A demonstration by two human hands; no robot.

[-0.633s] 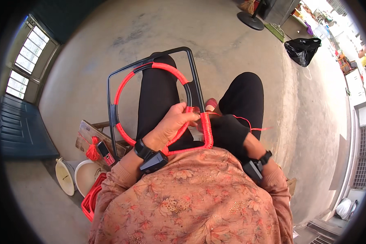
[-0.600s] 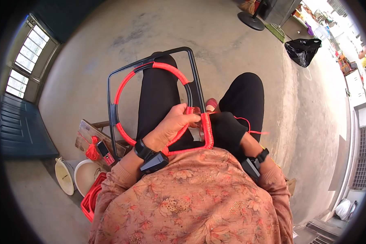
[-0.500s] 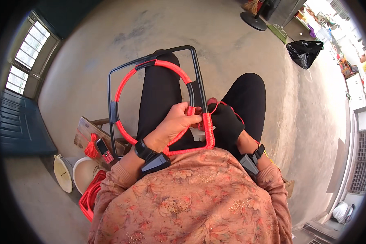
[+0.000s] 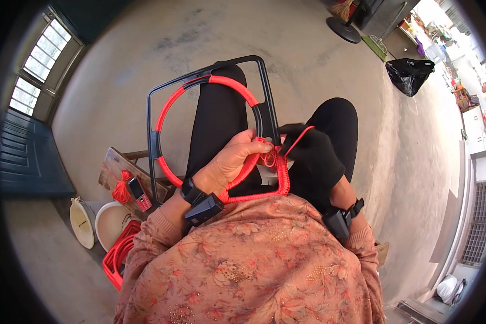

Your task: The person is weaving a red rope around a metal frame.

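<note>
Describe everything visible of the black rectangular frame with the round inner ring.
The black rectangular frame looks rigid, plastic or metal, with rounded corners and an inner ring. Red cord wraps much of the ring, plus the frame's lower-right corner and near edge. It lies over the black-trousered left thigh, near edge by the pink floral top. The bare left hand grips the ring's lower right; whether the black-gloved right hand touches the frame is unclear.

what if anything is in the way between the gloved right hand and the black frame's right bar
Nothing visible blocks the gloved right hand from the black frame: it sits close beside the right bar. Only a thin red cord strand slants across the glove toward that bar.
</note>
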